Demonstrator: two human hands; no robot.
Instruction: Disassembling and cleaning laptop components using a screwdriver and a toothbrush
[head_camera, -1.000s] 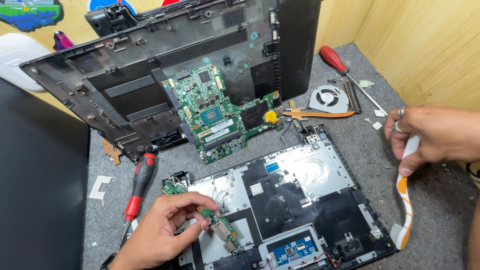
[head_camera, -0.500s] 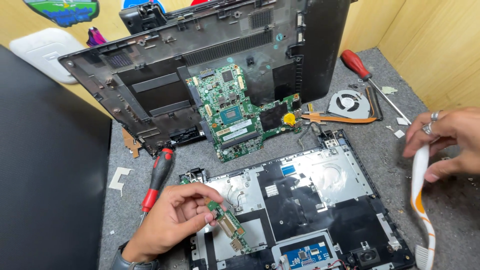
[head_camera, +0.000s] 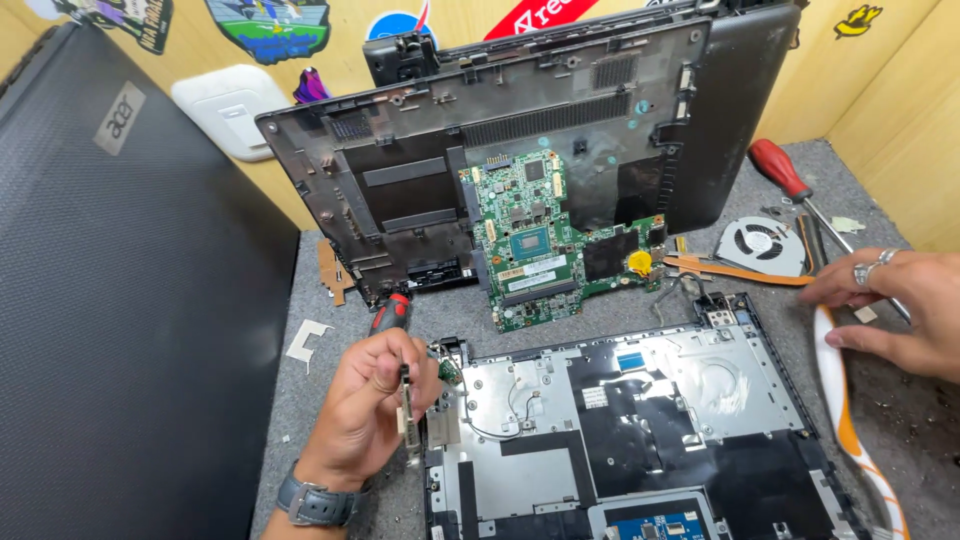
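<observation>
Green and narrow, the small circuit board (head_camera: 408, 408) sits pinched in your left hand (head_camera: 375, 400), lifted just off the left rear corner of the open laptop base (head_camera: 640, 420). That grip is closed around the board: thumb and fingertips clamp its upper part, while the lower end hangs free below your fingers. Its long axis runs almost straight up and down in the head view, top end tucked into your fingers, bottom end pointing toward the desk (head_camera: 300, 440) and the near edge of the base. I cannot tell which face carries the components.

To handle it well, hold the board by its edges rather than its faces, and keep it vertical so it clears the thin wires (head_camera: 500, 415) looping across the metal plate beside it. A cable may be attached at the corner; lift slowly and watch for any tug.

Your right hand (head_camera: 895, 310) lies flat, fingers nearly straight and loosely open, resting on the upper end of the white and orange ribbon cable (head_camera: 845, 400), which trails down along the right side of the base. It presses rather than clasps. Keep that ribbon unkinked.

Behind, the motherboard (head_camera: 545, 240) leans against the upturned bottom cover (head_camera: 420, 190), and a red-handled screwdriver (head_camera: 392, 312) lies just beyond your left knuckles.
</observation>
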